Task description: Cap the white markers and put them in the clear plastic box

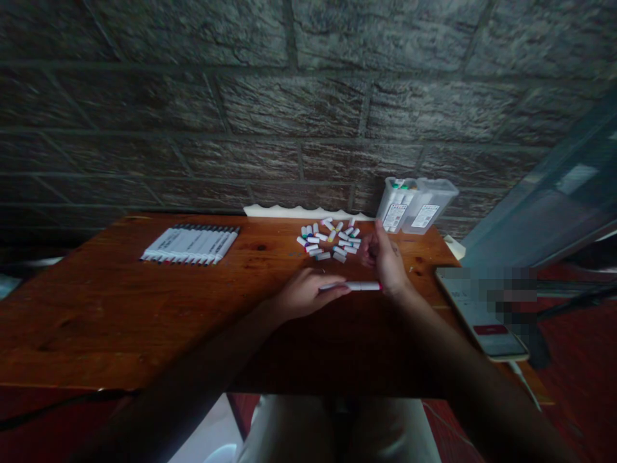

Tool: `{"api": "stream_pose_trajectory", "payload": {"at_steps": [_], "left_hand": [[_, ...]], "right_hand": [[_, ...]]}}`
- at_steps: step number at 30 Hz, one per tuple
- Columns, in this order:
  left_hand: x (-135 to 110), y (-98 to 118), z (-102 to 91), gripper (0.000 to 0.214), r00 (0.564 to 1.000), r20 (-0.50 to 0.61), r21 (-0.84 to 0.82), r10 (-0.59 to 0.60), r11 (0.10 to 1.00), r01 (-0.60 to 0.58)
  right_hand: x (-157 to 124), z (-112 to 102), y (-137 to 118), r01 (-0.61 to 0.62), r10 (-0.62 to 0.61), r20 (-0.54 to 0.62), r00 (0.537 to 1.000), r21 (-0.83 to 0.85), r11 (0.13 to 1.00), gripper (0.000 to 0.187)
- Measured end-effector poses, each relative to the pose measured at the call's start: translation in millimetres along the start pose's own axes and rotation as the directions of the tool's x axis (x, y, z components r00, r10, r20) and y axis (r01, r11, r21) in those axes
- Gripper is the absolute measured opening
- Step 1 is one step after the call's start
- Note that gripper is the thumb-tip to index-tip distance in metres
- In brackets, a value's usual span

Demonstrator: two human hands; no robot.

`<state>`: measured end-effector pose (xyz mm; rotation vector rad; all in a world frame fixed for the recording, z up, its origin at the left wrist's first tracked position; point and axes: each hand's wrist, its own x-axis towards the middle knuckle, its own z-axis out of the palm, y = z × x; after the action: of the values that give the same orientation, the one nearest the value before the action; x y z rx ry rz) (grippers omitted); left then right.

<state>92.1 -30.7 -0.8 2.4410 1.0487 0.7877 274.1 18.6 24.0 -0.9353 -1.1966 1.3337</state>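
Observation:
My left hand [304, 290] grips a white marker [370, 286] between thumb and fingers and holds it level above the table. A red tip shows at the marker's right end, close to my right wrist. My right hand [385, 260] is raised just past that end, fingers curled and thumb up; whatever they may hold is hidden. Beyond my hands lies a loose pile of marker caps [332, 236], white with coloured ends. On the left, a neat row of white markers [190, 245] rests side by side on the wooden table [96, 308].
Two clear plastic cases [436, 193] stand at the back right; the left one holds a few green-ended markers. A pale scalloped strip [308, 212] lies along the brick wall [231, 103]. At the right edge sits a flat device [482, 321] with a white cable [525, 386].

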Motion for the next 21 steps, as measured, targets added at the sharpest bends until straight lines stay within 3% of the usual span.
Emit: {"api": "stream_pose_trajectory", "payload": {"at_steps": [6,10,16,21], "left_hand": [[-2,-2,0.2,0.031,1.000,-0.021,0.028,0.020,0.999,-0.019],[-3,-3,4.1,0.031,0.999,-0.040,0.009,0.004,1.000,-0.004],[-4,-3,5.9,0.032,1.000,-0.024,0.023,-0.017,1.000,0.017],[0,4,-0.7,0.032,0.998,-0.050,-0.015,-0.043,0.999,0.042]], "right_hand": [[-9,3,-2,0.138,-0.154,-0.059,0.986,-0.221,0.966,0.067],[-12,5,-5,0.167,-0.197,-0.085,0.977,-0.274,0.947,0.068],[-11,6,-5,0.194,-0.199,-0.010,0.980,-0.168,0.966,0.065],[-5,3,-12,0.180,-0.184,-0.080,0.980,-0.060,0.982,0.059]]}}
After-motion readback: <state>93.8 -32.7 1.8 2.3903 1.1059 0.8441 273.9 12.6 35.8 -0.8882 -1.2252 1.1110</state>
